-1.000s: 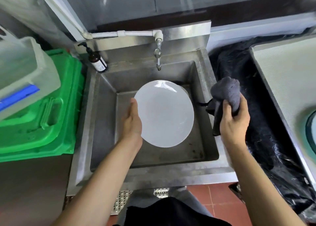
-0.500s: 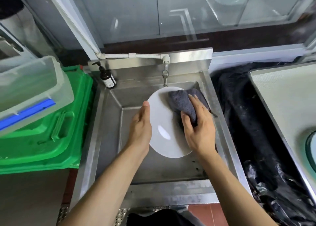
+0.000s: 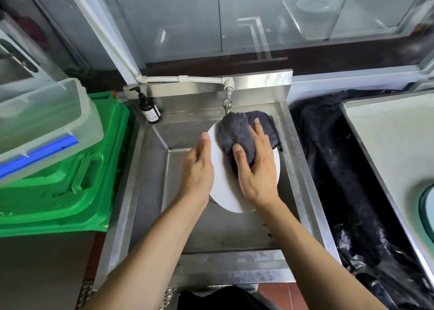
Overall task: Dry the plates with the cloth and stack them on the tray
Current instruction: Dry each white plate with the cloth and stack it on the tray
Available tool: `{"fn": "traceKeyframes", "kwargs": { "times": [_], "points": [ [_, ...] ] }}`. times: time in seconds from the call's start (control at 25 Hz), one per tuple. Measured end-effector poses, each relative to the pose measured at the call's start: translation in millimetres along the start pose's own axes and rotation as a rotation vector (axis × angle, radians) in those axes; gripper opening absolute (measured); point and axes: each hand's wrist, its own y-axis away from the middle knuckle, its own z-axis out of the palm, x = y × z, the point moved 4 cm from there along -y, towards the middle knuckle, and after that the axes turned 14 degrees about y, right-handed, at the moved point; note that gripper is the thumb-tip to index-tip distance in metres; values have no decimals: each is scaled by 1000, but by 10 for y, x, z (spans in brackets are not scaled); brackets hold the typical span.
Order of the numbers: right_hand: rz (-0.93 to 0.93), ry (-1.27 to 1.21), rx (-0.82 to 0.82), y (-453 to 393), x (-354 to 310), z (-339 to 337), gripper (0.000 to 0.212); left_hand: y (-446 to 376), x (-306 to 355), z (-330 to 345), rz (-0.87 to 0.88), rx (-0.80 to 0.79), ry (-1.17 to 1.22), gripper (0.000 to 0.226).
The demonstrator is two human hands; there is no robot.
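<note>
A white round plate point(image 3: 224, 193) is held tilted over the steel sink point(image 3: 126, 192). My left hand point(image 3: 197, 168) grips its left rim, thumb on the front face. My right hand point(image 3: 258, 173) holds a dark grey cloth point(image 3: 237, 131) bunched between thumb and fingers and presses it on the plate's upper face. The cloth hangs over the plate's top right edge. At the far right lies a grey tray point(image 3: 387, 145) with a metal rim, and a green-rimmed round dish point(image 3: 426, 206) on it is cut off by the frame edge.
A tap point(image 3: 226, 100) hangs just above the cloth. A brown pump bottle point(image 3: 149, 108) stands at the sink's back left corner. A green plastic bin lid point(image 3: 58, 192) with a clear box point(image 3: 42, 121) on it lies left. Black plastic sheeting point(image 3: 328, 157) fills the gap to the tray.
My right hand brought the cloth from beside the sink onto the plate and now rubs higher up its face. The left hand keeps hold of the rim.
</note>
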Motion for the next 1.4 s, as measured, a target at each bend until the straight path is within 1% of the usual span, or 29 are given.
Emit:
{"fn": "traceKeyframes", "kwargs": {
  "times": [0.04, 0.12, 0.16, 0.2, 0.24, 0.28, 0.32, 0.4, 0.48, 0.52, 0.6, 0.64, 0.68, 0.72, 0.76, 0.84, 0.88, 0.92, 0.96, 1.04, 1.08, 1.12, 1.2, 1.24, 1.28, 1.32, 1.4],
  "points": [
    [-44, -8, -9, 45, -93, 34, 58, -17, 26, 29, 3, 4, -4, 35],
    [-170, 51, -14, 114, -207, 64, 61, -60, 29, 52, 0, 3, 27, 35],
    [-189, 85, 5, 70, -194, 23, 62, -59, 36, 58, 12, 4, 36, 35],
    [-156, 103, 38, 1, -147, -33, 63, -42, 50, 66, 36, 2, 27, 36],
    [-84, 90, 66, -69, -108, -91, 61, -14, 73, 92, 61, -6, 16, 38],
    [-10, 53, 77, -114, -91, -127, 59, 7, 94, 126, 77, -14, 7, 40],
    [18, 13, 69, -128, -106, -134, 57, 18, 116, 164, 77, -14, 3, 39],
    [-77, -19, 8, -39, -240, -71, 56, 7, 143, 201, 30, -10, 43, 34],
    [-196, 18, -45, 23, -281, -31, 55, -6, 117, 160, -18, 21, 101, 30],
    [-199, 50, -38, -29, -223, -59, 55, 5, 103, 118, -29, 59, 110, 29],
    [-76, 97, -1, -130, -80, -144, 54, 44, 90, 47, -25, 105, 94, 33],
    [2, 92, 3, -148, -38, -165, 54, 50, 90, 53, -19, 97, 87, 37],
    [39, 66, -1, -120, -49, -161, 55, 58, 91, 62, -8, 90, 72, 42],
    [19, 35, -7, -71, -103, -140, 56, 59, 101, 65, 7, 90, 52, 44],
    [-49, 16, -14, 2, -172, -103, 56, 55, 111, 73, 18, 87, 42, 41],
    [-219, 55, -39, 124, -250, -52, 58, 54, 97, 68, -1, 76, 78, 35],
    [-250, 90, -35, 102, -207, -74, 59, 61, 81, 43, -12, 88, 94, 34],
    [-223, 118, -16, 51, -128, -117, 59, 78, 75, 18, -16, 103, 90, 36],
    [-145, 125, 6, 17, -38, -168, 58, 91, 69, 0, -11, 105, 76, 38],
    [8, 58, 7, 9, 87, -197, 53, 96, 84, 17, 12, 104, 44, 42],
    [12, 12, -17, 56, 62, -180, 51, 100, 97, 26, 22, 114, 27, 42],
    [-38, -16, -40, 117, 3, -143, 51, 91, 116, 47, 25, 120, 28, 41],
    [-197, -20, -104, 298, -138, -32, 53, 65, 124, 78, -12, 125, 63, 40],
    [-251, -7, -122, 351, -151, -6, 54, 61, 117, 69, -37, 130, 91, 39],
    [-266, 5, -120, 343, -119, -15, 54, 58, 107, 54, -45, 138, 114, 38],
    [-234, 7, -102, 309, -67, -48, 53, 63, 108, 34, -41, 149, 125, 37],
    [-74, -15, -64, 269, 32, -107, 51, 68, 133, 3, -12, 151, 93, 38]
  ]
}}
